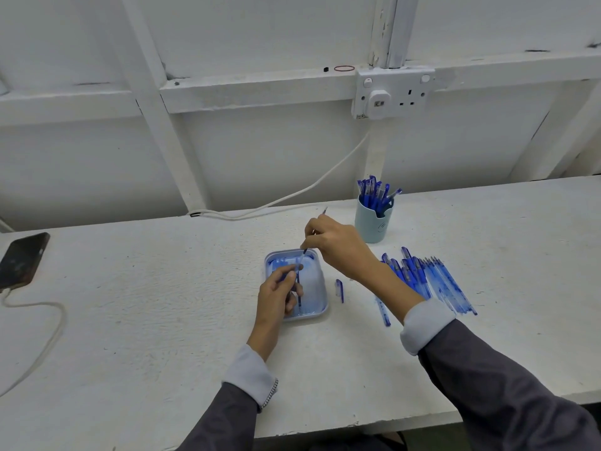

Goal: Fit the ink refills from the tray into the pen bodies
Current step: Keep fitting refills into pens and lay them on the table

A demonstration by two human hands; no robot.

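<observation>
- Your left hand (277,297) grips a translucent blue plastic pen body (297,282) over the shallow pale-blue plastic tray (313,284) (open end hard to see).
- Just beyond, your right hand (338,245) pinches a thin clear ink refill (304,252), slanting down-left toward that body.

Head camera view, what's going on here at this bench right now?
A person is assembling pens at a white bench. The right hand pinches a thin ink refill, metal tip pointing up and away, its lower end over the blue tray. The left hand holds a thin blue piece above the tray; whether pen body or refill is unclear. A row of blue pens lies to the right, a loose cap beside the tray, and a cup holds more pens.
</observation>
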